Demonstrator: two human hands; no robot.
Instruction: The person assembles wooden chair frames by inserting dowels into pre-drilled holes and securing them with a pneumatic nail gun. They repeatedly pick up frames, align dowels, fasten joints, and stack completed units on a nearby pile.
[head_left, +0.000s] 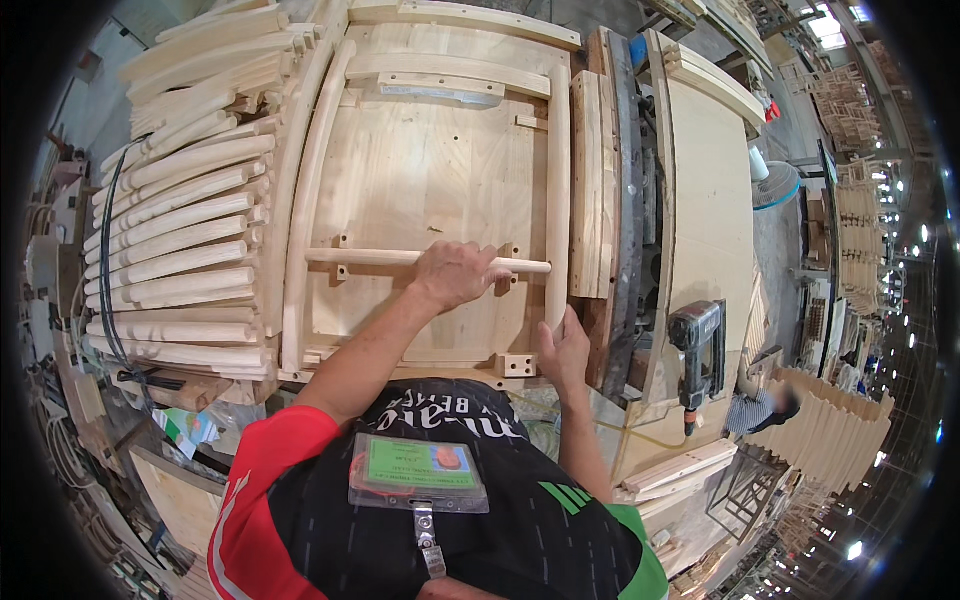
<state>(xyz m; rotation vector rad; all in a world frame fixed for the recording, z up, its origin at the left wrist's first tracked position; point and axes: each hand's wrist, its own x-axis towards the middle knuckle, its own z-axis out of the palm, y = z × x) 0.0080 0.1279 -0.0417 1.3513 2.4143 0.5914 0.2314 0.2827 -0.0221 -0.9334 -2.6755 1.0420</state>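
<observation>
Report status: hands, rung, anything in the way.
Left hand closed round rung. Right hand on right post, lower end. Rung spans left post to right. Nail gun apart, on side bench.

Soft, bright light shows the wooden frame (pixel 559 180) clearly, while lamps (pixel 855 550) glare and edges curve into blackness.

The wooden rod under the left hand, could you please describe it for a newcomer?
On the pale board in the centre lies a frame with two side posts. Between the posts, toward their lower end, runs the rod, slimmer than the top rail and with the left hand over it.
</observation>
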